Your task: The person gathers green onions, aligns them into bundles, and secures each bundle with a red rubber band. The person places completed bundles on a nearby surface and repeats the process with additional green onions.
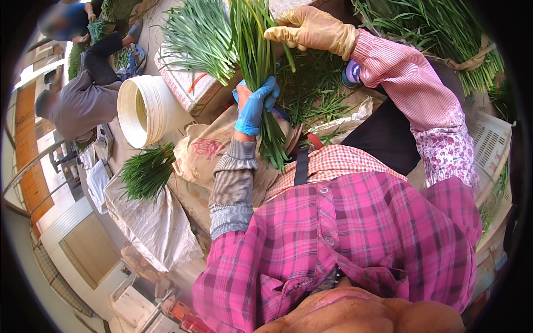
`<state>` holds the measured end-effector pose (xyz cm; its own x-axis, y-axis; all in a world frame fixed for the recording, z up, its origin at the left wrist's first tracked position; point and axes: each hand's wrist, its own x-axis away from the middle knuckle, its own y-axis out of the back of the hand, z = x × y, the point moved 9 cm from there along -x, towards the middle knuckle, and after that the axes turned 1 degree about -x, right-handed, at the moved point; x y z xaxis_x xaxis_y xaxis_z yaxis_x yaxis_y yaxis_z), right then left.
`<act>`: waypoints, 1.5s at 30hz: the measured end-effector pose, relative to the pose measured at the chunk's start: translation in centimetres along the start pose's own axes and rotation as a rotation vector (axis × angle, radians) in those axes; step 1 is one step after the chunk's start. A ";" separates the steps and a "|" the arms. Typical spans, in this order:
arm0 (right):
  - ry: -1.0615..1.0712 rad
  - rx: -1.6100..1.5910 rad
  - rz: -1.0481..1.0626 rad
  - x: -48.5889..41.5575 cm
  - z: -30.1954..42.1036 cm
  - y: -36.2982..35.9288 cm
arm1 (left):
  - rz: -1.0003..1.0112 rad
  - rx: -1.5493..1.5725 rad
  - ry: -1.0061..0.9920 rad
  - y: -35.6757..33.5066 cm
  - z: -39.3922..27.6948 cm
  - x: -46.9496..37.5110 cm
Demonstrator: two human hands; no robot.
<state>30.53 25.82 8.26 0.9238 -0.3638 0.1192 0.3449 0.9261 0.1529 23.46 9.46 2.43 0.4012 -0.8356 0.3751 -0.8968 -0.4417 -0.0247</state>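
Observation:
My left hand [255,109], in a blue disposable glove, grips a bunch of flat green leaves, likely garlic chives [254,54], around its lower part. The bunch stands roughly upright, its other end hanging below my fist. Beside its upper part is my right hand [318,32] in a tan rubber glove, fingers bent close to a yellowed leaf [259,21]. Whether those fingers pinch a leaf is unclear. Just left of the bunch, loose chives [204,41] lie on a box [183,83] with a red band [196,82] on it.
A white plastic bucket [168,110] lies tipped at left, near a banded chive bundle [145,172] on white sacking [154,224]. Leaf scraps [320,98] litter the ground ahead. A large chive heap [433,33] and a white crate [489,137] flank my right. Two people [85,106] sit at upper left.

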 end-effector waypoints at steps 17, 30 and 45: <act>0.508 0.440 -0.019 3.2 8.6 5.0 | -0.140 -0.083 -0.045 2.9 0.7 -0.5; 0.665 -0.780 0.180 1.4 6.7 7.9 | -0.027 -0.016 -0.106 1.1 1.4 -1.0; -0.189 -0.393 0.104 0.4 -5.2 -3.9 | 0.001 -0.212 -0.258 -2.4 -1.0 -0.1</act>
<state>30.45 22.57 2.61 0.9228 -0.2450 0.2972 0.3228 0.9130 -0.2495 25.43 10.94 3.38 0.4099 -0.9032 0.1271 -0.9052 -0.3857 0.1785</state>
